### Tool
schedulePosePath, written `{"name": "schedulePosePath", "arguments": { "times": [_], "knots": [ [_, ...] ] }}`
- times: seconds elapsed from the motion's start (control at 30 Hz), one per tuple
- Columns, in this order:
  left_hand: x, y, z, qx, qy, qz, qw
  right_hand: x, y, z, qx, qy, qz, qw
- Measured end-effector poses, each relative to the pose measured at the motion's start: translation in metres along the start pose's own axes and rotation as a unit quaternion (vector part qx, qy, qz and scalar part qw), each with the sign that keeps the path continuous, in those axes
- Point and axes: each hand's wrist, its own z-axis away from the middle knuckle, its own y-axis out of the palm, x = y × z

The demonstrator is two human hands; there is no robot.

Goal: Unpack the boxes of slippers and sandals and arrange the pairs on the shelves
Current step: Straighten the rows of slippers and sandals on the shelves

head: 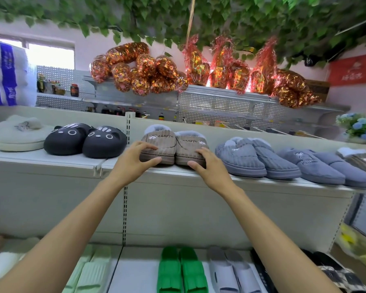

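Two hands rest on a pair of tan corduroy slippers (pixel 174 148) at the upper shelf (pixel 199 172) front edge: left hand (pixel 133 160) and right hand (pixel 209 166) half-open, fingers curled over toes. Soft, light, plush-lined; best gripped by the firmer soles.

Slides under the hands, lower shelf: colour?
Bright green slides, plain; head view.

Both arms outstretched, left hand (pixel 133 158) and right hand (pixel 209 166) loosely cupped.
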Motion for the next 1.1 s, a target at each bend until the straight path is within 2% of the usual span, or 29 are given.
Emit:
{"name": "schedulePosePath", "arguments": {
  "times": [0.13, 0.23, 0.33, 0.43, 0.53, 0.87, 1.1],
  "knots": [
    [-0.023, 0.016, 0.007, -0.072, 0.003, -0.022, 0.997, -0.004, -0.009, 0.012, -0.040, -0.028, 0.004, 0.999],
    [-0.055, 0.037, 0.015, -0.112, 0.117, -0.040, 0.986, -0.014, -0.032, 0.028, -0.095, -0.083, 0.010, 0.992],
    [-0.099, 0.061, 0.022, -0.091, 0.185, 0.052, 0.977, -0.034, -0.067, 0.045, -0.126, -0.104, 0.001, 0.986],
    [-0.133, 0.093, 0.023, -0.051, 0.205, 0.149, 0.966, -0.061, -0.100, 0.062, -0.148, -0.099, -0.017, 0.984],
    [-0.153, 0.127, 0.021, -0.018, 0.220, 0.150, 0.964, -0.090, -0.126, 0.077, -0.153, -0.095, -0.024, 0.983],
    [-0.187, 0.198, 0.007, -0.021, 0.168, 0.098, 0.981, -0.189, -0.172, 0.077, -0.128, -0.100, 0.038, 0.986],
    [-0.193, 0.213, 0.001, -0.042, 0.133, 0.052, 0.989, -0.223, -0.176, 0.070, -0.078, -0.063, -0.027, 0.995]
  ]
}}
